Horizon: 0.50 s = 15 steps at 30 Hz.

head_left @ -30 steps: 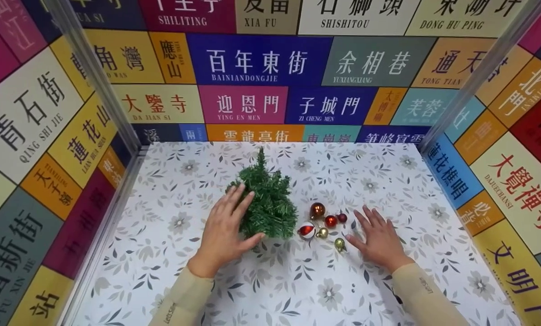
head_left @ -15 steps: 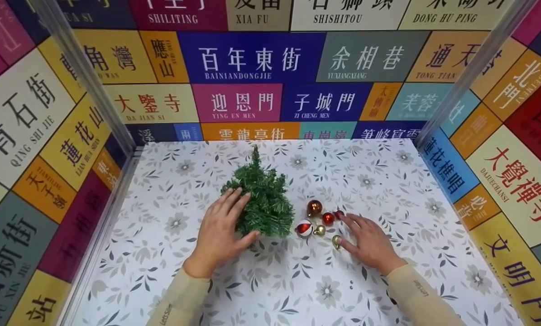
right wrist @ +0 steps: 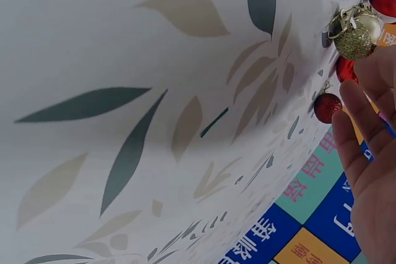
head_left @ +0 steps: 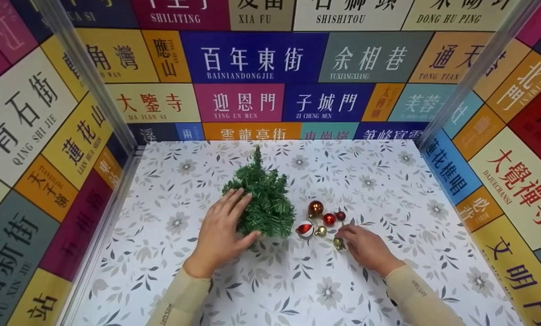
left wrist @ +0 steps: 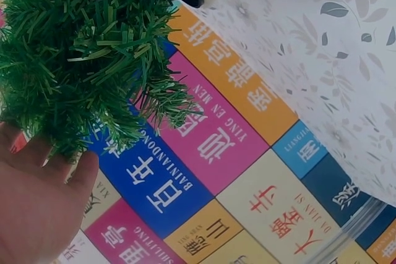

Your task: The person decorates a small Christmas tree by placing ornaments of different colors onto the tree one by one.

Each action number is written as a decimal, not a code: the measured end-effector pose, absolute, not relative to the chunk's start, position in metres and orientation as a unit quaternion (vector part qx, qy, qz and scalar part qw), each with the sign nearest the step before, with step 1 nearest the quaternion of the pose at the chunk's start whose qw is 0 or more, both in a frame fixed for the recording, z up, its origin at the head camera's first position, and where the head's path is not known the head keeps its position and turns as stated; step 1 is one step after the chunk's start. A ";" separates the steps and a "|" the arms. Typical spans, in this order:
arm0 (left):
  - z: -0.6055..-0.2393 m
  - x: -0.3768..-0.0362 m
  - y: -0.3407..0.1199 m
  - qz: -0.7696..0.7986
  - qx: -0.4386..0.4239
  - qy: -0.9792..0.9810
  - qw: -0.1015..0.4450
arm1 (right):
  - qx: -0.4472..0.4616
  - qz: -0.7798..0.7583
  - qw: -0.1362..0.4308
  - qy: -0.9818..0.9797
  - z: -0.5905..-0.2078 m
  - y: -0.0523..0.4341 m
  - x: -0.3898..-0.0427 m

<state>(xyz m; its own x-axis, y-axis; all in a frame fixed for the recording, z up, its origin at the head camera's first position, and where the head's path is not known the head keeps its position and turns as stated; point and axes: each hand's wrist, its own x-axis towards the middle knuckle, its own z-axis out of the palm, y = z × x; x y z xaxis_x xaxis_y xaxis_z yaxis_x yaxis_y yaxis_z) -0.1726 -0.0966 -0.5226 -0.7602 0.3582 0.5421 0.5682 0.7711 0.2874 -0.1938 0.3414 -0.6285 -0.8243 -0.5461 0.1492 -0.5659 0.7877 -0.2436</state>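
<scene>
A small green artificial Christmas tree (head_left: 268, 199) stands on the patterned tabletop. My left hand (head_left: 220, 231) rests against its left side with fingers spread; in the left wrist view the fingertips reach the branches (left wrist: 93, 66). My right hand (head_left: 370, 246) is at a small gold glitter bauble (head_left: 338, 243), pinching it between thumb and index finger. That bauble (right wrist: 354, 41) shows at the thumb tip in the right wrist view, where the other fingers extend loosely. A dark red bauble (right wrist: 327, 108) lies close to those fingers.
Between tree and right hand lie a copper-brown bauble (head_left: 315, 208), a red bauble (head_left: 329, 219), a red-and-white bauble (head_left: 304, 229) and a smooth gold bauble (head_left: 321, 231). Walls with colourful printed signs (head_left: 256, 59) enclose the table (head_left: 170, 267) at the back and sides.
My right hand moved left to the baubles, and its fingers drew in from spread to the gold glitter bauble. My left hand has stayed against the tree.
</scene>
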 end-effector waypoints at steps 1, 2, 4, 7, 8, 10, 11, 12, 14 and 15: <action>-0.523 -0.173 -0.096 -0.223 -0.256 -0.911 0.236 | 0.297 0.143 0.034 -0.943 -0.629 0.341 -0.194; -0.523 -0.173 -0.096 -0.223 -0.257 -0.910 0.238 | 0.299 0.145 0.034 -0.943 -0.629 0.341 -0.194; -0.523 -0.174 -0.096 -0.224 -0.260 -0.908 0.241 | 0.302 0.145 0.033 -0.942 -0.631 0.339 -0.195; -0.524 -0.174 -0.097 -0.224 -0.264 -0.907 0.241 | 0.307 0.147 0.036 -0.940 -0.633 0.338 -0.196; -0.524 -0.174 -0.097 -0.225 -0.264 -0.907 0.240 | 0.308 0.147 0.037 -0.939 -0.633 0.337 -0.197; -0.525 -0.174 -0.098 -0.224 -0.265 -0.907 0.239 | 0.310 0.148 0.040 -0.938 -0.635 0.336 -0.198; -0.525 -0.174 -0.098 -0.223 -0.265 -0.908 0.237 | 0.311 0.148 0.042 -0.938 -0.636 0.336 -0.198; -0.525 -0.174 -0.098 -0.222 -0.264 -0.908 0.236 | 0.311 0.149 0.044 -0.938 -0.636 0.336 -0.199; -0.525 -0.173 -0.098 -0.221 -0.262 -0.910 0.235 | 0.310 0.151 0.047 -0.937 -0.637 0.335 -0.200; -0.525 -0.173 -0.099 -0.222 -0.260 -0.911 0.232 | 0.310 0.151 0.047 -0.938 -0.637 0.335 -0.200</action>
<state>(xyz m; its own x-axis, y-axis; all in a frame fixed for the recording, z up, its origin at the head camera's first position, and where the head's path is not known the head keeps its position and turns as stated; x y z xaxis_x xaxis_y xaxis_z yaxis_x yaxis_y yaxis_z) -0.1730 -0.0986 -0.5246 -0.7572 0.3694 0.5387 0.5761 0.7663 0.2843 -0.2002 0.3346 -0.6373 -0.8038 -0.5663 0.1822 -0.5949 0.7627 -0.2538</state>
